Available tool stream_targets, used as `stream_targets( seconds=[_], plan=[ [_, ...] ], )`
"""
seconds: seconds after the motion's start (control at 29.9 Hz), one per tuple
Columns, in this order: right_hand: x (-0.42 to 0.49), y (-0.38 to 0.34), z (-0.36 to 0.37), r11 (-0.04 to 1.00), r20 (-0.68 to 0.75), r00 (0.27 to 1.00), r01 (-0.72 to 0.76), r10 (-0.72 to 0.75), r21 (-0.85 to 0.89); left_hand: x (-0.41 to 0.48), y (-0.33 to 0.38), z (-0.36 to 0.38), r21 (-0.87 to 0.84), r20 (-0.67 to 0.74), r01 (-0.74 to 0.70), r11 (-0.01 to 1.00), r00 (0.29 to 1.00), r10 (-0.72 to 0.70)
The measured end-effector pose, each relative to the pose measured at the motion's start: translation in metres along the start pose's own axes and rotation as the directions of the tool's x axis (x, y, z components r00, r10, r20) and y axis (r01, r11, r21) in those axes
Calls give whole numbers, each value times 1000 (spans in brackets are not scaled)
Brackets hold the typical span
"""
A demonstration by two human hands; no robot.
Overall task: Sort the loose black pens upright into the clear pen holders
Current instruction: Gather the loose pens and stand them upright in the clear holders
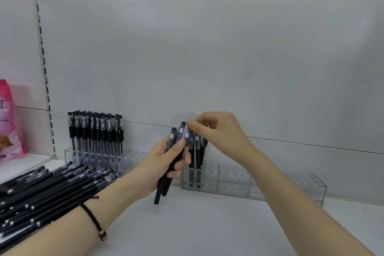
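PROGRESS: left holder (133,158) partly filled; right holder (291,185) has only a few pens at its left end; big loose pile (52,185) lies on the shelf (most work undone, I judge) | HANDS: left hand (160,162) grips a pen bundle (173,137) upright, just beside the right holder; right hand (222,133) pinches one pen's cap (188,134).

The left hand (164,164) grips a bundle of black pens (160,191) above the white shelf (207,230). The right hand (220,133) pinches the top pen cap (188,134) of that bundle. Just behind, a clear pen holder (270,185) has a few upright pens (197,158) at its left end. Far left, a second holder (128,160) stands full of pens. A loose pen pile (41,189) lies near left.
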State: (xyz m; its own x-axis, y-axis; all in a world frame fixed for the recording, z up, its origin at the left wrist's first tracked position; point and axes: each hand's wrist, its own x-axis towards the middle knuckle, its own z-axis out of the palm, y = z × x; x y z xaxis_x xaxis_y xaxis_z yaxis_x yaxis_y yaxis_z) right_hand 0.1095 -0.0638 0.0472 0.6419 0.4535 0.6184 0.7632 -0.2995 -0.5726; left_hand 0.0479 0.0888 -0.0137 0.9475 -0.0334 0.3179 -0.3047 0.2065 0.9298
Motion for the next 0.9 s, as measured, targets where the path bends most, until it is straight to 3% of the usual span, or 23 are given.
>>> stream_targets(
  seconds=[0.13,0.3,0.4,0.5,0.6,0.7,0.77,0.9],
  plan=[
    [0,-6,3,999,57,998,-25,23,20,-1,-3,1,-14,17,-21,1000,1000,21],
    [0,-9,-8,932,204,969,-199,141,303,1,0,-1,-53,-36,-110,993,994,108],
    [-2,-12,-6,922,243,958,-224,149,317,2,1,0,-75,-75,-106,992,992,100],
    [2,-16,-7,894,129,975,-219,183,390,5,1,-3,-42,-162,-89,995,984,81],
    [9,-15,-19,872,-117,972,-128,206,473,5,-2,-7,130,-219,-59,990,972,86],
    [12,-7,-35,971,-277,955,-38,104,236,7,-6,-9,234,-265,-57,971,957,120],
    [11,-2,-38,998,-271,962,-29,44,59,8,-8,-10,271,-281,-52,961,951,130],
    [13,11,-29,991,-219,975,-70,45,-110,10,-9,-12,256,-322,-8,967,942,93]
  ],
)
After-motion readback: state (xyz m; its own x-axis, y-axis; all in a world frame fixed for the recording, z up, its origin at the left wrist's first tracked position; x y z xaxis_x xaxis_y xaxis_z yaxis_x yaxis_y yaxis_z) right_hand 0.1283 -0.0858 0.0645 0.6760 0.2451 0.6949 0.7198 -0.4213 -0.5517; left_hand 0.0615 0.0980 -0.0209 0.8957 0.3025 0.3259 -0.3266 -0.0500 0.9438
